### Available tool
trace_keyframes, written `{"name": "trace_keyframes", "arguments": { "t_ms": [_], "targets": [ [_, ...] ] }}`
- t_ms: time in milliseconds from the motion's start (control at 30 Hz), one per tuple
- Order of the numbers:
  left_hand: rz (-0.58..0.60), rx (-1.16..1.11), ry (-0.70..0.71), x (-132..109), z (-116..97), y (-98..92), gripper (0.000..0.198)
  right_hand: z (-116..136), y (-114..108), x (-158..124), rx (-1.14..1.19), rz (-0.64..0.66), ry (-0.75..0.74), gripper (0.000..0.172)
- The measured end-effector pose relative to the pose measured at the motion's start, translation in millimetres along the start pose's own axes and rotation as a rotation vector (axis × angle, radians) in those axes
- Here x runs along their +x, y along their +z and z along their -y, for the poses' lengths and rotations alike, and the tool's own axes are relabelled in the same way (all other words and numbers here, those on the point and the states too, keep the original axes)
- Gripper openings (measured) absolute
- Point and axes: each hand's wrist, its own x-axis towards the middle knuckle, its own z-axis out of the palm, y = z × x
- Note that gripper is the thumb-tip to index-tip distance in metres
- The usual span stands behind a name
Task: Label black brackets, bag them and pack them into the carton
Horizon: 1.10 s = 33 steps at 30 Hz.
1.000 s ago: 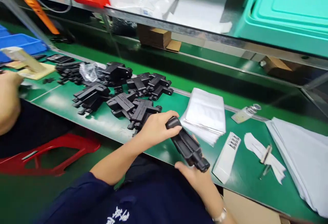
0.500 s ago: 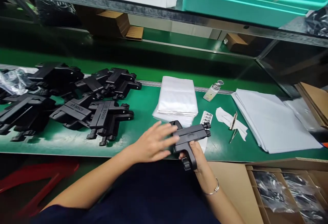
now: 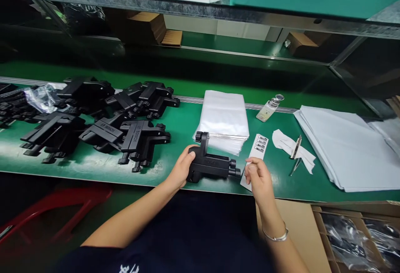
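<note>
My left hand (image 3: 181, 168) grips the left end of a black plastic clamp bracket (image 3: 212, 165) with raised lettering, an upright arm with a knob, and two knobs at its right end. The bracket is just above the table's front edge. My right hand (image 3: 260, 178) is to the right of those knobs, apart from them, with its fingers curled together over a white label sheet (image 3: 256, 152) with several black-and-white labels. What the fingertips hold, if anything, is too small to tell. Behind the bracket lies a stack of clear plastic bags (image 3: 224, 112).
Several similar black brackets (image 3: 142, 137) lie on the green table (image 3: 184, 133) at left. To the right are a pump bottle (image 3: 269, 108), tweezers (image 3: 295, 166) on white paper, and white sheets (image 3: 353, 152). A divided carton (image 3: 318, 227) holds bagged parts below. A metal shelf (image 3: 175, 8) crosses above.
The bracket has passed from my right hand to my left and been turned over, with its arm now pointing away. My right hand has moved right, to the label sheet. The view has shifted slightly.
</note>
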Motion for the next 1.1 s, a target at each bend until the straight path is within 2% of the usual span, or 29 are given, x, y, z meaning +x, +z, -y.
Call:
{"name": "trace_keyframes", "arguments": {
  "t_ms": [100, 167, 233, 300, 367, 433, 533, 567, 667, 700, 733, 767, 833, 900, 967, 1100],
  "targets": [
    [0.051, 0.038, 0.071, -1.1, 1.3, -2.2, 0.057, 0.4, 5.2, 6.9, -0.189, 0.130, -0.009, 0.042],
    [0.058, 0.065, 0.114, -1.5, 0.2, -4.2, 0.060, -0.1, 9.9, 6.9, -0.274, 0.146, -0.039, 0.046],
    [0.016, 0.075, 0.096, -1.0, -2.5, -6.3, 0.060, -1.8, 13.3, 3.8, -0.320, 0.174, -0.113, 0.044],
    [-0.002, 0.084, 0.006, -0.2, -6.6, -8.8, 0.057, -4.5, 15.4, 0.4, -0.348, 0.218, -0.200, 0.051],
    [0.069, 0.088, -0.079, -1.2, -11.3, -12.5, 0.058, -7.0, 17.2, -0.9, -0.302, 0.223, -0.191, 0.055],
    [0.207, 0.111, -0.057, -5.2, -15.6, -18.5, 0.066, -7.9, 19.0, 0.6, -0.128, 0.195, -0.042, 0.052],
    [0.349, 0.319, 0.188, -11.4, -19.0, -31.5, 0.079, -5.3, 21.2, 6.9, 0.254, 0.173, 0.231, 0.055],
    [0.323, 0.459, 0.301, -11.7, -19.6, -35.6, 0.080, -3.9, 21.8, 9.3, 0.351, 0.179, 0.303, 0.055],
    [0.108, 0.821, 0.642, -9.8, -22.9, -40.2, 0.071, 0.0, 24.5, 12.9, 0.455, 0.239, 0.455, 0.053],
    [0.089, 0.874, 0.723, -9.3, -24.7, -38.9, 0.068, 0.7, 25.7, 12.0, 0.434, 0.266, 0.478, 0.053],
    [0.129, 0.889, 0.768, -8.8, -26.5, -36.8, 0.067, 0.7, 26.6, 10.5, 0.387, 0.289, 0.487, 0.053],
    [0.210, 0.878, 0.768, -8.2, -27.9, -34.5, 0.067, -0.1, 27.2, 8.7, 0.324, 0.313, 0.483, 0.053],
    [0.332, 0.821, 0.628, -6.8, -28.4, -31.1, 0.063, -3.4, 27.1, 6.0, 0.194, 0.332, 0.437, 0.059],
    [0.293, 0.737, 0.409, -6.6, -25.6, -30.2, 0.058, -6.6, 25.9, 5.3, 0.113, 0.294, 0.362, 0.066],
    [0.195, 0.651, 0.255, -8.4, -20.8, -30.7, 0.058, -7.0, 25.6, 6.2, 0.073, 0.241, 0.303, 0.062],
    [0.123, 0.486, 0.194, -11.0, -11.8, -29.8, 0.067, 1.7, 29.7, 10.6, -0.077, 0.174, 0.170, 0.047]
  ]
}}
